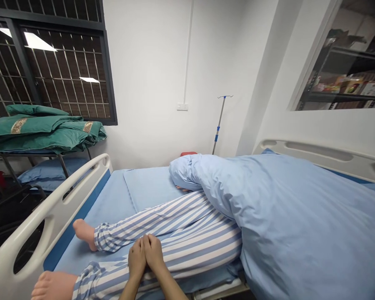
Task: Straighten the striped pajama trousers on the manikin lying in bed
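My left hand and my right hand rest side by side, touching each other, on the near lower leg of a lying figure. Both have bent knuckles and fingers curled downward; the fingertips are hidden, so whether they pinch cloth cannot be seen. Blue-and-white striped trousers cover both legs. The bare near foot and far foot look smooth and plastic, like a manikin's. A light blue quilt is folded back over the upper body, hiding it. Some fingers show under the quilt's edge.
The bed has a white footboard at left and a headboard at right. Behind stands an IV pole. Green folded bedding lies on a rack by the barred window. A wheel-like dark object sits at lower left.
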